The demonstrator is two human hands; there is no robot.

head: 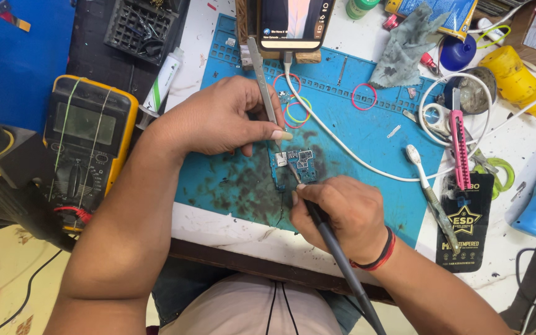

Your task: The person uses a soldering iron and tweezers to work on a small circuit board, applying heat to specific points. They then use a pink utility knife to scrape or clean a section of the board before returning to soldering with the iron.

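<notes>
My right hand (342, 214) is closest to me, fingers curled tight around the iron (336, 248) like a pen. Its dark handle runs back past my wrist toward my lap, and the tip points up and left onto the board (296, 162). My wrist, with its red and black bands, sits on the mat (367, 136) near the front edge.

The board is small, blue, and lies flat on the sooty middle part of the mat, just past my right fingertips and right under my left ones.

My left hand (221, 118) comes in from the left, forearm slanting across the table edge, thumb and fingers pinched shut on the tweezers (265, 87). They run from up near the phone (293, 22) down to the board's top left corner, where I can't quite tell if the points touch.

Farther out: multimeter (85, 142) off to the left beside the mat, a white cable (342, 149) looping across the mat from the phone, coloured rubber bands (297, 111) just behind my left hand, and a grey rag (404, 49) at the far right.
</notes>
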